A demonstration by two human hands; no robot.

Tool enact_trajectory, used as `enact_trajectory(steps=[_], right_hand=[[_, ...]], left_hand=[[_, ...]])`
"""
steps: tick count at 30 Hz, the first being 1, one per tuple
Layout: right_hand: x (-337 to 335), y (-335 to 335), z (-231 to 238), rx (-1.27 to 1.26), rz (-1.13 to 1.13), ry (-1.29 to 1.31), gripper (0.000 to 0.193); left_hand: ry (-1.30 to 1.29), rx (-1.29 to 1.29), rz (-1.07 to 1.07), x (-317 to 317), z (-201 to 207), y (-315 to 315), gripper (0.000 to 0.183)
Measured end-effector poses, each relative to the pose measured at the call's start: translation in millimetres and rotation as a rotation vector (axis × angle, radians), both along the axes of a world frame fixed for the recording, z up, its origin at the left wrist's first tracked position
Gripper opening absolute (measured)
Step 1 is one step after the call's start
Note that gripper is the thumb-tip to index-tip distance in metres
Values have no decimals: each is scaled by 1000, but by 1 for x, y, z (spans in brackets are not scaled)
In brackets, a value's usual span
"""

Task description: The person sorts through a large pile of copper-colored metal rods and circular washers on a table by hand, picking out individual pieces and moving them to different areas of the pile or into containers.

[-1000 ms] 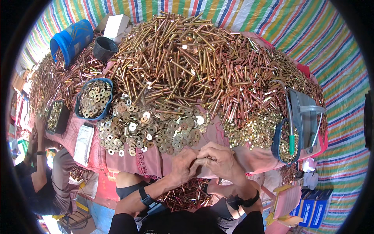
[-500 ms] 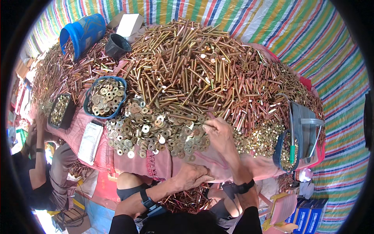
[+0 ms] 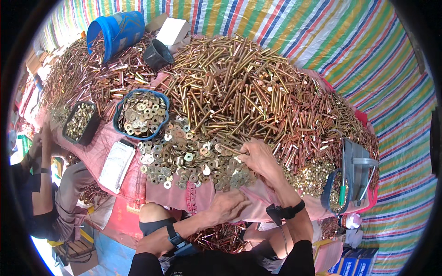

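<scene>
Striped plastic sheeting (image 3: 350,46), one wall, behind a pink-draped worktop (image 3: 171,193).

Stock in loose heaps: long metal rods (image 3: 244,92), one large mound across the middle and back; flat washers (image 3: 184,158), spread at front centre; small nuts (image 3: 311,178), at front right. All three lie in quantity, so we judge the greater share unhandled. One further pile of rods (image 3: 220,239) lies low between the knees; we cannot tell whether these are finished pieces.

Right hand (image 3: 260,158), one: over the right edge of the washers, fingers bent together beside the end of a rod; whether they pinch it, we cannot tell. Left hand (image 3: 229,205), one: low over the worktop's near edge, fingers curled; contents hidden from us.

Containers: blue-rimmed tub (image 3: 167,112), full of washers; dark tray (image 3: 94,123), nuts; dark blue tub (image 3: 326,193), nuts, beside a grey bin (image 3: 348,161). Also blue bucket (image 3: 122,34), on its side; black cup (image 3: 158,55); white box (image 3: 173,31).

Obstructions: rods overlapping the washers' back edge; left forearm partly screening the low pile. Co-worker's arm (image 3: 42,195), far left, well apart.
</scene>
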State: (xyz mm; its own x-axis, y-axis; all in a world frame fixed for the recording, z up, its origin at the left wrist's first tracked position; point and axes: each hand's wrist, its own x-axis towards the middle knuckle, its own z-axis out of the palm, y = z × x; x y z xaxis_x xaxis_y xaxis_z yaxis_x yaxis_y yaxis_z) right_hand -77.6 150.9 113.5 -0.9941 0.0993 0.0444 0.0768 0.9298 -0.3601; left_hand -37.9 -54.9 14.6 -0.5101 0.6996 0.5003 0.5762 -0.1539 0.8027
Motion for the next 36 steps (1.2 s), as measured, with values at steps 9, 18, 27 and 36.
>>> enact_trajectory(steps=[9, 18, 27, 36], right_hand=[[48, -10, 30, -609, 83, -409, 28], [-23, 9, -21, -134, -183, 238, 32], [-44, 15, -23, 193, -133, -82, 24], [12, 20, -2, -18, 143, 225, 22]], left_hand=[[148, -81, 221, -44, 18, -17, 44], [-491, -60, 253, -27, 19, -10, 14], [-597, 13, 160, -22, 19, -5, 19], [-1059, 232, -37, -26, 13, 2, 29]])
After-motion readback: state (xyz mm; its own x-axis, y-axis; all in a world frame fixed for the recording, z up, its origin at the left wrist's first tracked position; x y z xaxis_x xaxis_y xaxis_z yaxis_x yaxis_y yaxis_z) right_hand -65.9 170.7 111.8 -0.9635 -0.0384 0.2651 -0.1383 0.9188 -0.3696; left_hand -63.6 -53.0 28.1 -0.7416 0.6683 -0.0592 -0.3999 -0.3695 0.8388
